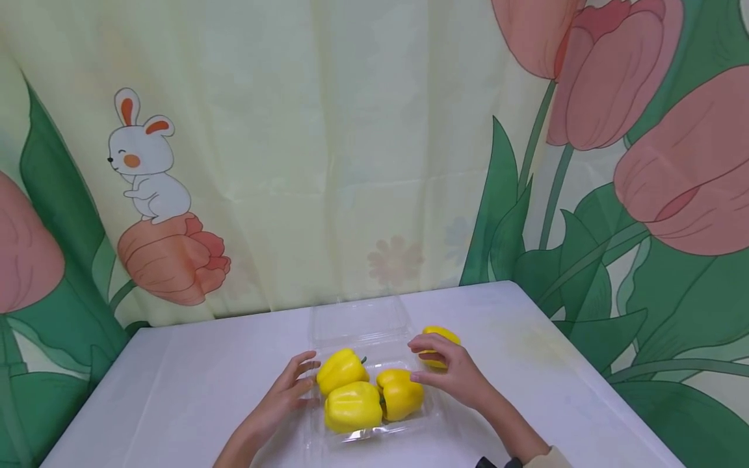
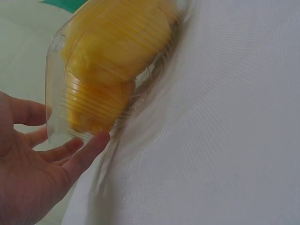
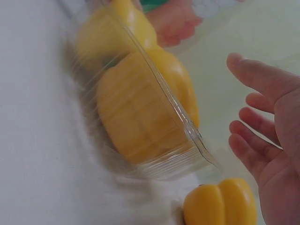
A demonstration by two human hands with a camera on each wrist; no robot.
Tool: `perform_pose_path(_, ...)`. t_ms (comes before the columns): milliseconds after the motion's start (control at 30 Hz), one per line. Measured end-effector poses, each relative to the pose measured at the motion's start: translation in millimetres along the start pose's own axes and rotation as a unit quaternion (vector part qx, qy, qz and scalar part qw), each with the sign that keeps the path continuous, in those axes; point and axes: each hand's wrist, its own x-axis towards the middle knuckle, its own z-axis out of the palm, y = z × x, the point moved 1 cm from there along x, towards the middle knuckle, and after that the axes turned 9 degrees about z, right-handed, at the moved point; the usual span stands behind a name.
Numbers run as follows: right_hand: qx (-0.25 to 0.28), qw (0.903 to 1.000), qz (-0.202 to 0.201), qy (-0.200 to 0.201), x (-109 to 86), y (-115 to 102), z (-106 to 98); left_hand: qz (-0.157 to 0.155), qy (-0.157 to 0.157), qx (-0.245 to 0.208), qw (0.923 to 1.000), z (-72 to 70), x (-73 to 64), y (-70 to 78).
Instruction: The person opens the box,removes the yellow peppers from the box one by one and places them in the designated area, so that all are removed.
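Observation:
A clear plastic clamshell box [image 1: 434,411] lies open on the white table [image 1: 187,377], its lid [image 1: 358,322] folded back. Three yellow bell peppers sit inside: one at the back left [image 1: 341,369], one in front [image 1: 353,406], one on the right [image 1: 401,393]. A fourth yellow pepper [image 1: 443,335] lies on the table just right of the box. My left hand [image 1: 289,390] rests at the box's left side, straight fingers [image 2: 89,150] touching its rim [image 2: 51,84]. My right hand [image 1: 453,374] hovers open beside the loose pepper [image 3: 220,204], fingers [image 3: 255,77] spread and holding nothing.
A curtain printed with tulips and a rabbit [image 1: 146,162] hangs right behind the table. The table's right edge [image 1: 585,364] runs diagonally close to my right arm. White tabletop stretches to the left and right of the box.

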Motion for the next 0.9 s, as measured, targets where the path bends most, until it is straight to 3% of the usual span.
perform_pose_path(233,0.011,0.9998,0.015,-0.006,-0.7,1.0,0.2,0.005,-0.004,-0.001,1.0,1.0,1.4,-0.1)
perform_pose_path(567,0.007,0.9999,-0.003,-0.014,1.3,1.0,3.0,-0.001,0.005,0.008,1.0,-0.1,0.3,3.6)
perform_pose_path(900,0.006,0.9997,0.015,-0.016,-0.7,1.2,5.7,0.004,-0.003,0.003,1.0,0.3,-0.2,2.2)
